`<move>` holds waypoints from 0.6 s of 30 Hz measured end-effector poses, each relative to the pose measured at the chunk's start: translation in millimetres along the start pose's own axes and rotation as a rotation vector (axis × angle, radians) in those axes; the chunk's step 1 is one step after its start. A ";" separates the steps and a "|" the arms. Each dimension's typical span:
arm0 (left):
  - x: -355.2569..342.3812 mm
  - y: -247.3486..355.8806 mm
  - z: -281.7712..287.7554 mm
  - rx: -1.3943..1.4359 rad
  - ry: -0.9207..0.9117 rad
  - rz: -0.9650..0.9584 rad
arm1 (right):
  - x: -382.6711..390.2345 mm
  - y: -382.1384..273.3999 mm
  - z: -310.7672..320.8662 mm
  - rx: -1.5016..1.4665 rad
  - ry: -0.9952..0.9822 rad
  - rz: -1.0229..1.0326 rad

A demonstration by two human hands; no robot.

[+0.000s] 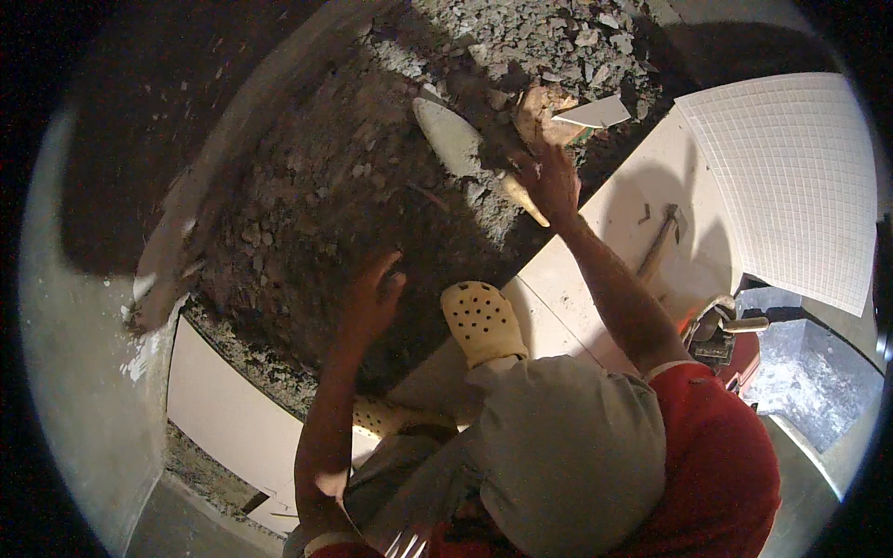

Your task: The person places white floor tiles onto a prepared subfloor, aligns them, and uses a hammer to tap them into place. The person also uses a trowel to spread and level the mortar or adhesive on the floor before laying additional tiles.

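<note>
I logged one trowel with a grey, mortar-smeared tapered blade and a pale yellow handle (526,199); it lay on the dark, crumbly soil bed (307,223), its handle reaching to the edge of the pale tiling (586,290). One bare right hand (551,186) was just beside the handle, fingers partly bent; I could not tell whether it touched the handle or pinched anything. Just beyond its fingertips I counted one rough, light-brown lump (539,113) and one flat, pale angular shard (600,112), the shard overlapping the lump in my view.

One bare left hand (372,299) hung over the soil, thumb and fingers apart, with nothing visible between them. Near it I noted two yellow perforated clogs, one front clog (482,324) and one rear clog (374,418), both worn.

Farther out: a heap of loose grey rubble (549,42), pieces too many to count; one hammer with a wooden handle (659,244) on the tiling; one white, finely gridded sheet (791,177) at right.
</note>
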State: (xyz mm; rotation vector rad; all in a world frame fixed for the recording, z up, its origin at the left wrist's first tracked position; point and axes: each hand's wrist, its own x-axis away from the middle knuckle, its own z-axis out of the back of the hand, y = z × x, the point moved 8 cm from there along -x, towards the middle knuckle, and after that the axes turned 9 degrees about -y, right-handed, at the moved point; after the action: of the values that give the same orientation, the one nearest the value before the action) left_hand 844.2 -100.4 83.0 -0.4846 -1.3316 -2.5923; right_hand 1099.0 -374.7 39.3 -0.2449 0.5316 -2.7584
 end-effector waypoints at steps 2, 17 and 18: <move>2.5 -2.1 0.2 0.078 -0.024 0.076 | -16.3 0.1 19.3 0.176 0.235 0.064; 11.7 8.7 1.1 0.060 -0.086 0.180 | -73.7 32.2 97.7 -0.186 0.075 0.028; 11.5 10.2 2.1 0.064 -0.075 0.164 | -79.3 42.7 113.4 -0.362 0.079 0.074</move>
State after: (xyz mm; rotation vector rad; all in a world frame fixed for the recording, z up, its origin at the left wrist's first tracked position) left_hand 837.1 -104.8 96.0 -0.6571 -1.3330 -2.4131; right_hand 1210.4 -422.9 118.3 -0.1939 1.0394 -2.5922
